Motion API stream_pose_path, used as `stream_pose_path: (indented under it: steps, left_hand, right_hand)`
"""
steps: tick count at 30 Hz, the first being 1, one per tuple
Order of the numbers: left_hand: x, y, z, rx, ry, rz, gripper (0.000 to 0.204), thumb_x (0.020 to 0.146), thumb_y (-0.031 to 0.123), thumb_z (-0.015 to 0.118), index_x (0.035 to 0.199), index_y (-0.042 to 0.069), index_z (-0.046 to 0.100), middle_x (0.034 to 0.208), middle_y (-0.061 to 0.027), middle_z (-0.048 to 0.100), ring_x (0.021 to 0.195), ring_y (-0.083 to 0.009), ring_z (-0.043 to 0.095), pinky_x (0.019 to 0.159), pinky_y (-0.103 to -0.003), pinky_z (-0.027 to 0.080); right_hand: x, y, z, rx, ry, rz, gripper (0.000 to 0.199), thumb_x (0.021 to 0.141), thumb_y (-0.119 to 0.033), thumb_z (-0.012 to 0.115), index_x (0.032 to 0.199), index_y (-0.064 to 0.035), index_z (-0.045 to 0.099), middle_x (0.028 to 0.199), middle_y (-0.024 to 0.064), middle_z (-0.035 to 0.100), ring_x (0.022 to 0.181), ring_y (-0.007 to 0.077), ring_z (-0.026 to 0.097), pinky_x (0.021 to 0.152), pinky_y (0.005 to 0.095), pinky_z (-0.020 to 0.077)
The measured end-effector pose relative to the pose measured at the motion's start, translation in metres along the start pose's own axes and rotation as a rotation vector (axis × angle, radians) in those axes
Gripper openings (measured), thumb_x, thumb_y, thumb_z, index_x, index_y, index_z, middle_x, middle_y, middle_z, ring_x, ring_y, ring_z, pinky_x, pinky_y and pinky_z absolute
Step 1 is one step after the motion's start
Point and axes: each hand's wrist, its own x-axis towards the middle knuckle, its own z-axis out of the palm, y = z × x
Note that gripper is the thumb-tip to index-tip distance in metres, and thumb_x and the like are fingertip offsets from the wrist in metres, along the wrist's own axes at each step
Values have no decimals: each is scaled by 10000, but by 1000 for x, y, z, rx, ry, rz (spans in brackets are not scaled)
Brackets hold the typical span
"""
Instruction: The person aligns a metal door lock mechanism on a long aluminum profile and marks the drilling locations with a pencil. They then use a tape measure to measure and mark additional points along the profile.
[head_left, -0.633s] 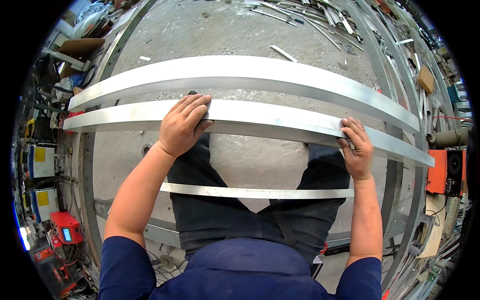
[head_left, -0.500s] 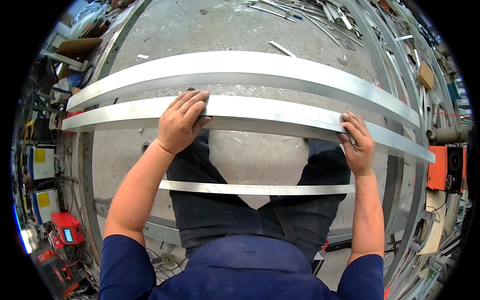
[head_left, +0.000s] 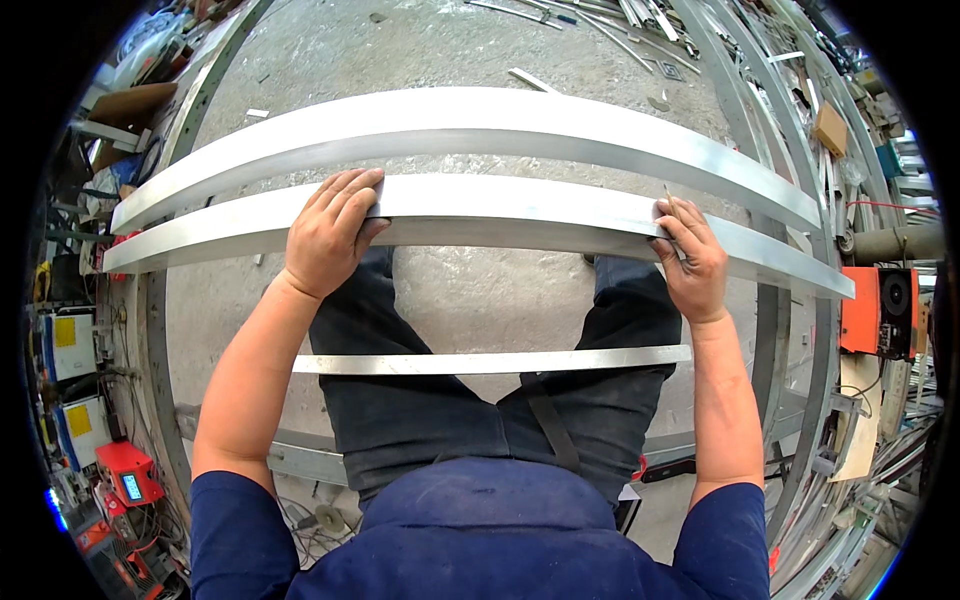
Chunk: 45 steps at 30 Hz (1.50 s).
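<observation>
My left hand (head_left: 328,232) lies flat on the near bar (head_left: 500,215), a long pale metal strip that runs across in front of me from left to right — the fingers (head_left: 350,195) are spread over its top face and the thumb tucks under its near edge, so the hand presses and lightly clasps the bar rather than closing round it. My right hand (head_left: 692,262) sits further along the same bar, toward its right end, with the fingers pinched narrow on a thin pencil-like stick (head_left: 670,203) whose tip touches the bar's top face; the stick is too small for me to tell what kind it is. The near bar rests across a metal frame (head_left: 765,330), its ends reaching past the frame's side rails. Just beyond it, parallel and close but apart, lies a second, wider far bar (head_left: 480,125) of the same pale metal. Below my hands a narrower strip (head_left: 480,361) crosses over my knees, over dark trousers (head_left: 420,400), and between the bars I see the grey concrete floor (head_left: 450,50). Off to my right stands an orange box (head_left: 878,310) with a round dial on its face — to my lower left a small red box (head_left: 125,472) with a little screen sits among cables. Loose metal lengths (head_left: 640,15) lie scattered on the floor at the far side.
</observation>
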Motion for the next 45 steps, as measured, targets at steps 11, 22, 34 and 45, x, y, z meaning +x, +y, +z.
stream_pose_path:
  steps: [11,22,34,45]
  left_hand:
    - [1,0,-4,15,-16,20,313,899,179,777,1121,28,614,1392,-135,686,1299,-374,643,1097,-467,526]
    - [24,6,-32,-58,-229,-155,308,941,281,769,1118,48,674,1272,-158,730,1165,-379,690,990,-446,549]
    - [104,19,-17,-316,-778,-460,691,978,589,701,1220,-58,729,1108,-265,756,1047,-367,733,949,-437,565]
    - [100,16,-2,-334,-818,-481,876,820,804,722,1091,-26,792,924,-231,757,908,-368,747,851,-440,579]
  right_hand:
    - [-2,1,2,0,0,-6,314,841,-34,811,1146,-20,738,1293,124,749,1295,357,655,1162,499,474]
    - [-2,1,0,29,-8,7,319,845,-37,811,1154,-12,733,1304,123,745,1307,363,647,1167,503,467]
    - [-3,2,0,4,-5,0,296,857,-32,800,1143,-8,730,1304,126,744,1304,370,645,1157,482,477]
    - [-3,-1,0,-3,-18,7,318,863,-62,810,1169,-28,730,1318,114,737,1309,368,639,1153,487,477]
